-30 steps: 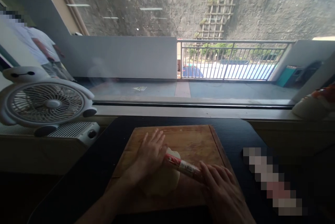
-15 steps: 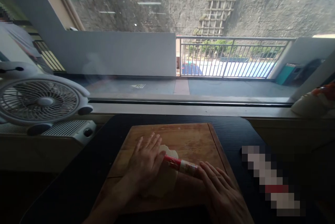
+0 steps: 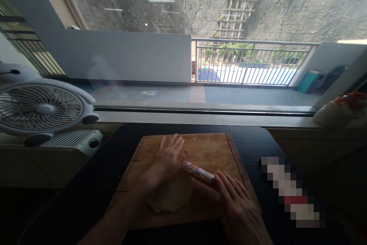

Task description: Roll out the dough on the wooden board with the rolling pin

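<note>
A slim tube in a printed red and white wrapper (image 3: 198,171) lies slantwise over a flat sheet of dough (image 3: 173,195). My left hand (image 3: 170,161) rests over the tube's upper left end, palm down with its fingers stretched forward and somewhat blurred. At the lower right end lies my right hand (image 3: 236,199), flat, its fingers extended and its palm over the tube. Both ends of the tube are hidden under the hands. Beneath everything is a wooden cutting board (image 3: 215,147); my left hand and forearm cover part of the dough.
The board lies on a black table (image 3: 255,141) by a window. To the left stands a white fan (image 3: 43,107) beside a pale appliance (image 3: 86,140). A pixelated item (image 3: 289,191) lies to the right. A white and orange figure (image 3: 338,109) sits on the sill.
Both hands and the tube have moved forward, away from me, and the tube has turned to show another side of its wrapper. The person at the far left has gone from view.
</note>
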